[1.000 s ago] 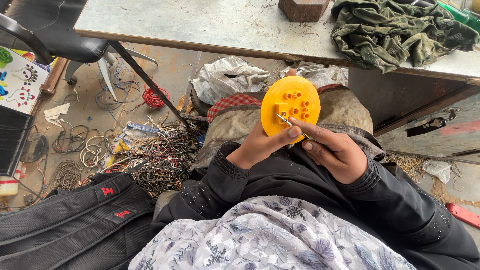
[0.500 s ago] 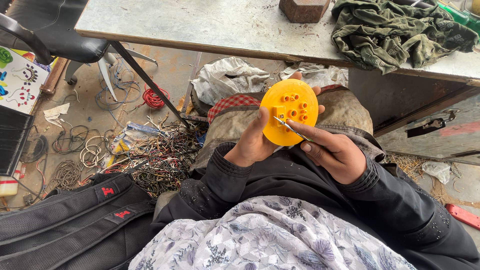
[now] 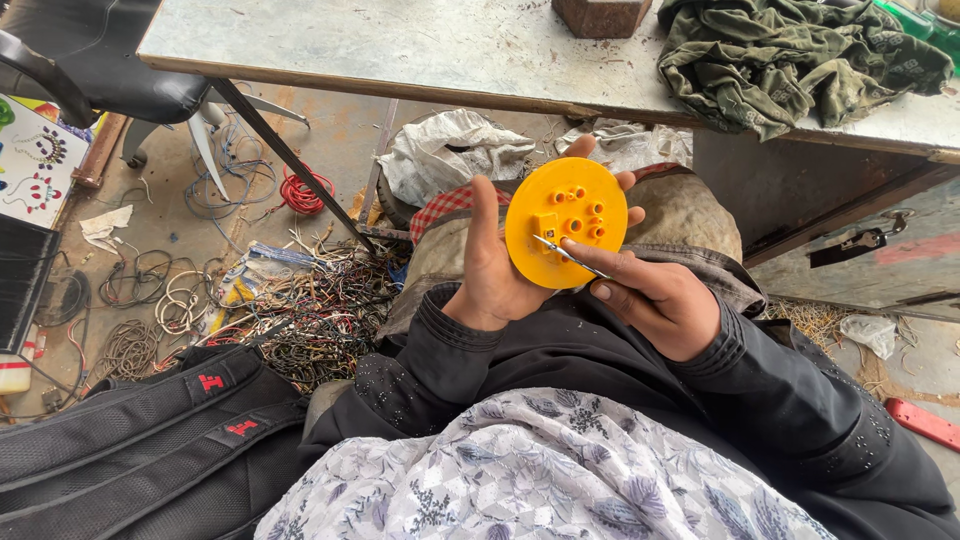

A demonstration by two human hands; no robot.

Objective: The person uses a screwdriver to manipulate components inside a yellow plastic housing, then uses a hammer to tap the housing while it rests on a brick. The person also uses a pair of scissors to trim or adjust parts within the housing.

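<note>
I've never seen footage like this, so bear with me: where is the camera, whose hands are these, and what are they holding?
There is no machine here, only a person. The single picture comes from a camera worn on their head, looking down past a flowered scarf and dark sleeves at their own two hands.

The left hand grips a round yellow plastic disc with small raised posts on its face. The right hand holds a thin metal tool, its tip resting against the disc.

Above them stands a worn grey table bearing a crumpled green cloth and a brown block. On the floor to the left lies a tangle of loose wires, and a black backpack sits at the bottom left.
</note>
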